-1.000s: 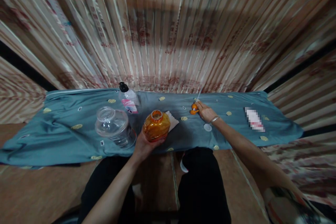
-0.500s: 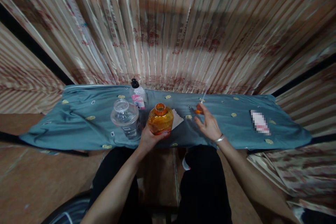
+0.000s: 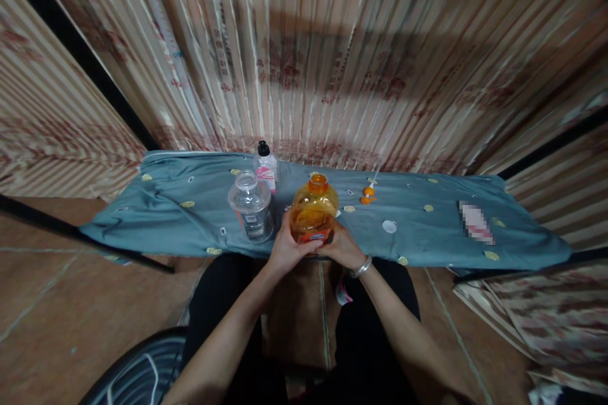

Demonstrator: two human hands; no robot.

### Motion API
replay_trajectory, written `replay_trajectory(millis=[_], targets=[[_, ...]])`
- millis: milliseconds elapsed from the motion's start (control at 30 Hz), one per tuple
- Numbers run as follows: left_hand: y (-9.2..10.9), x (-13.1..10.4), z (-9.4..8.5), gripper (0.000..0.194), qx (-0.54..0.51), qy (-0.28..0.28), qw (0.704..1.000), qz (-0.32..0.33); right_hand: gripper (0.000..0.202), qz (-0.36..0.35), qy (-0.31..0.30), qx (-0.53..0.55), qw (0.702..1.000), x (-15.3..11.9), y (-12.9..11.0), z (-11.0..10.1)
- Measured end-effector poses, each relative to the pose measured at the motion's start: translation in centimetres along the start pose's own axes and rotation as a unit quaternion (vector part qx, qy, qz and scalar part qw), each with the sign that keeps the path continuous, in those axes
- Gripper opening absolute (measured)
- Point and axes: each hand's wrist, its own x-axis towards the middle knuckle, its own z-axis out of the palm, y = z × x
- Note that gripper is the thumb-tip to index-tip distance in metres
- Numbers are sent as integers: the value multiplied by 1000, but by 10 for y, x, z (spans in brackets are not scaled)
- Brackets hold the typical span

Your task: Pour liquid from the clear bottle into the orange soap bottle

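Observation:
An orange see-through bottle (image 3: 314, 210) with an uncapped neck is held upright near the table's front edge. My left hand (image 3: 291, 242) is closed round its left side, and my right hand (image 3: 346, 245) grips its right side. Liquid shows in its lower part. The orange pump head (image 3: 367, 194), with its thin tube pointing away, lies on the cloth to the right. Just left of my left hand stands a clear plastic jar (image 3: 251, 205) with an open mouth. A pale flat piece behind the orange bottle is mostly hidden.
Behind the jar stands a pump bottle (image 3: 266, 168) with a black top and pink label. A small white lid (image 3: 389, 226) lies right of my hands, and a blurred-out pink and white packet (image 3: 476, 223) farther right. The table has a teal cloth (image 3: 427, 237).
My right hand has let go of the orange pump head, leaving it on the cloth, and has moved left onto the orange bottle. The head view has shifted slightly.

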Motion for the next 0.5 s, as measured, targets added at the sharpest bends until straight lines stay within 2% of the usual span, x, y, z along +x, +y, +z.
replay_trajectory(millis=[100,133,233,267,367,433,500], targets=[[2,-12,-4,89,-2,-6,999,52,61,39,77,16,996,0,6,-3],[2,-18,-8,85,-2,1,999,48,60,51,107,1,993,2,9,-5],[-3,-42,-25,61,-8,49,999,9,63,66,205,-48,975,12,22,-12],[-6,-50,-33,52,-6,69,998,3,65,71,219,-64,971,16,26,-13],[-16,-66,-60,36,5,135,991,-7,66,72,237,-88,965,28,38,-11],[-22,-68,-75,40,19,187,982,-10,64,67,232,-96,966,34,42,-7],[-29,-61,-85,53,43,236,971,-11,63,49,212,-93,972,39,44,-2]])
